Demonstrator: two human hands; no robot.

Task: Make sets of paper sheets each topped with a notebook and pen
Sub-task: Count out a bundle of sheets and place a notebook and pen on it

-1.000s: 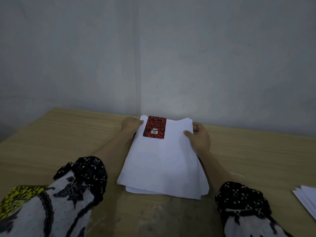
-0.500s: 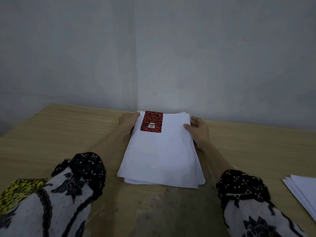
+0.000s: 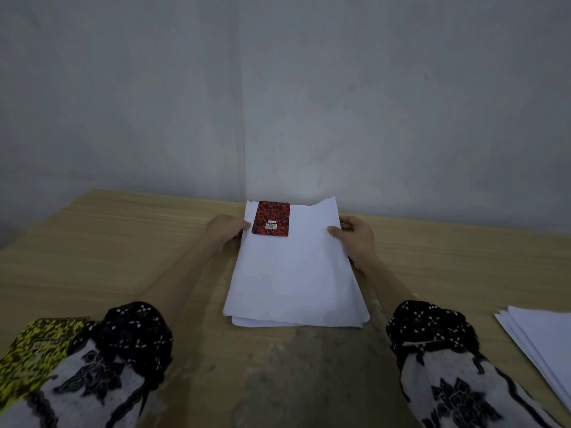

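white paper stack [image 3: 293,273] gripped by left hand [image 3: 227,228] and right hand [image 3: 355,239].

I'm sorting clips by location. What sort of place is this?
Probably a plain indoor work corner, not clearly an office or a home. A bare wooden table is pushed into a corner of unpainted-looking grey walls, and on it lie only a paper stack with a notebook and more loose sheets.

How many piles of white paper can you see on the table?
2. One paper pile lies in the middle, held at its sides by the left hand and right hand. The other paper pile sits at the right edge, partly cut off from view.
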